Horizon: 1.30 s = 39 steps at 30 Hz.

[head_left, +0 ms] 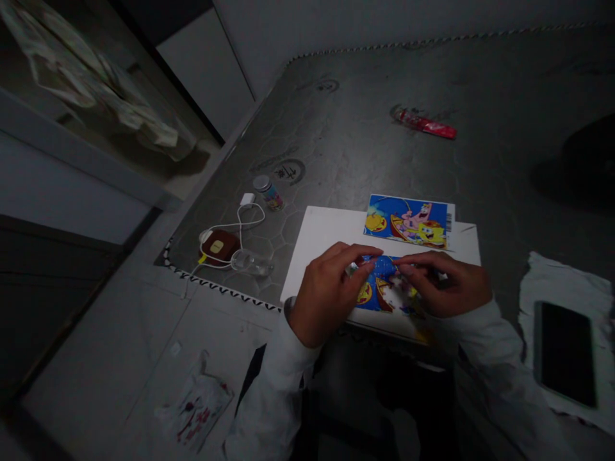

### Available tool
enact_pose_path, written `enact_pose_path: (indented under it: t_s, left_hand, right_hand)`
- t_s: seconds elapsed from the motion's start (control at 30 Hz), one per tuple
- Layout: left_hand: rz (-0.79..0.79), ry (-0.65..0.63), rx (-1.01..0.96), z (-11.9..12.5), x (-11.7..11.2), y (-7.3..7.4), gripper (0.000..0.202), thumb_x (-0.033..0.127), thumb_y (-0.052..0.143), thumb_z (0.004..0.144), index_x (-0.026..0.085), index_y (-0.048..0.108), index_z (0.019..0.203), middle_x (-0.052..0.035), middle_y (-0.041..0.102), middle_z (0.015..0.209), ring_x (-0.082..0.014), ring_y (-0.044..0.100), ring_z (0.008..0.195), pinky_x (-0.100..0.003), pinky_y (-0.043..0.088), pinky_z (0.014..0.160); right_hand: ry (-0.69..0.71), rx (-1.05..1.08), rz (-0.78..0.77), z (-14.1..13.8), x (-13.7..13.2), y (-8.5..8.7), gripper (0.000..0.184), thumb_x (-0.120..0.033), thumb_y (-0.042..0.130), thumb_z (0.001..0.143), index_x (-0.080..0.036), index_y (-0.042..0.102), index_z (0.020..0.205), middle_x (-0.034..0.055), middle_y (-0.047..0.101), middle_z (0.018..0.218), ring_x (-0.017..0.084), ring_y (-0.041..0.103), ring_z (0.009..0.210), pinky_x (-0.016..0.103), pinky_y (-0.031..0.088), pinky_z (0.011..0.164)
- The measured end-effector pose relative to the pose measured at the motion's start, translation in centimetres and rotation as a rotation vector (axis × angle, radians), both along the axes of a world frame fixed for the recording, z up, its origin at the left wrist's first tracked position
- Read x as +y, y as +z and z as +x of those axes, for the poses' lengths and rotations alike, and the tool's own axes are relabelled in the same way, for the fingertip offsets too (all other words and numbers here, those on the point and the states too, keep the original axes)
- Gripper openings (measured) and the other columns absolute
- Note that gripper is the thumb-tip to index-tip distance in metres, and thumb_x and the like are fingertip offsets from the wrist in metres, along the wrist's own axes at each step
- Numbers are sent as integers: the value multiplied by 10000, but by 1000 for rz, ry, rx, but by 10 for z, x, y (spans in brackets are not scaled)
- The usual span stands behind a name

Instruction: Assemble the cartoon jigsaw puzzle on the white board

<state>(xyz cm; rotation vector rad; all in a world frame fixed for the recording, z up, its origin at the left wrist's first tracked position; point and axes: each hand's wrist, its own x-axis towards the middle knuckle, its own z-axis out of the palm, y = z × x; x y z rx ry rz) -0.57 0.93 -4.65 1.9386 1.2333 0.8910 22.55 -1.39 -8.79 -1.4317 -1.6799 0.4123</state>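
Observation:
A partly assembled cartoon jigsaw puzzle (369,298) lies on a white board (331,234), with white gaps showing in its right part. My left hand (331,288) is over the puzzle's left side, thumb and fingers closed at the edge of a blue puzzle piece (384,264). From the other side my right hand (442,282) pinches at the same blue piece, its other fingers curled. The fingertips partly cover the piece's edges. Just above the hands sits a matching picture card (408,221) with a blue background, a pink figure and a yellow one.
At left are a small bottle (269,193), a brown box (220,246) with a white cable, and a clear container (252,263). A red packet (425,123) lies at the back. A phone (564,352) rests on white cloth (552,282) at right. A plastic bag (196,410) is on the floor.

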Motion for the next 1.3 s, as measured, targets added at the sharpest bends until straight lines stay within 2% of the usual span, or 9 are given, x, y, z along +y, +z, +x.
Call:
enact_pose_path:
  t_s: [0.2,0.37,0.5,0.63,0.77,0.87,1.03,1.2,1.3]
  left_hand:
    - [-58,-44,-94,3,-1,-1,275,408,898,1014,247,848,1231,13,854,974,-67,586,554,-206,557,649]
    - [23,-27,-115,5,-2,-3,328,505,935,963,227,868,1122,-9,873,939,-75,614,560,-209,562,632]
    - [14,-21,-137,8,-4,-3,324,517,945,949,233,869,1084,-8,880,913,-79,637,554,-213,568,619]
    - [-65,-14,-197,11,-6,-3,334,523,964,927,235,860,1058,6,874,850,-69,628,508,-206,541,563]
    - [-155,-23,-234,14,-7,-4,343,514,961,927,216,851,1055,-13,866,795,-85,632,492,-224,531,522]
    - [-157,-26,-244,14,-9,-4,313,484,944,952,204,856,1063,-28,877,809,-83,621,489,-229,526,514]
    - [-11,-65,-179,13,-8,-6,215,373,927,991,219,897,1139,-24,894,878,-106,705,595,-242,627,651]
    - [116,-128,-68,18,-4,-14,264,222,822,1065,250,879,1321,-53,891,1079,-158,815,915,-271,686,898]
    - [125,-178,-43,19,-3,-20,322,176,721,1117,285,854,1389,-37,854,1077,-153,805,977,-255,679,908]
  right_hand:
    - [70,85,-17,-2,-2,3,237,-511,766,1070,-335,919,1024,-3,794,804,152,623,618,311,497,624]
    - [162,101,40,-1,-2,2,301,-602,780,1073,-343,925,1025,-6,738,726,160,607,620,333,491,652]
    - [150,114,58,0,-2,0,340,-658,820,1029,-332,919,1042,-8,712,672,170,623,606,341,504,642]
    - [110,138,-1,3,-2,-3,445,-750,860,952,-317,911,1043,-1,713,634,195,658,611,365,546,656]
    - [148,152,12,7,-2,-2,402,-753,863,947,-368,922,1045,-2,736,662,191,653,623,370,541,650]
    - [166,188,-16,9,-2,0,345,-704,894,945,-384,923,1070,-12,737,661,179,626,603,360,534,637]
    - [144,262,-104,9,-2,3,292,-626,930,937,-349,922,1028,-13,720,672,165,603,574,342,486,576]
    - [60,262,-160,12,-1,3,349,-664,876,962,-316,887,950,-5,739,700,160,588,563,334,460,571]
    - [68,260,-185,15,2,-3,413,-709,843,970,-304,859,892,4,752,714,168,609,588,325,462,568]
